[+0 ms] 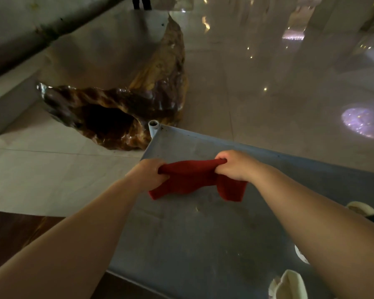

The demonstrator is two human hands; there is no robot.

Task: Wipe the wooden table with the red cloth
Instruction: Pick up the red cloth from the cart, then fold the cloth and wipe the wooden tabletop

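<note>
The red cloth is stretched between both hands above a grey metal tray surface. My left hand grips its left end and my right hand grips its right end; both loose corners hang down. The wooden table, a glossy root-shaped slab with a smooth flat top and gnarled brown sides, stands on the floor ahead and to the left, well apart from the cloth and my hands.
The grey metal cart has a white corner post. Pale shoes show below at the lower right. A dark wooden surface lies at the lower left. Shiny tiled floor extends to the right. A grey ledge runs beside the table.
</note>
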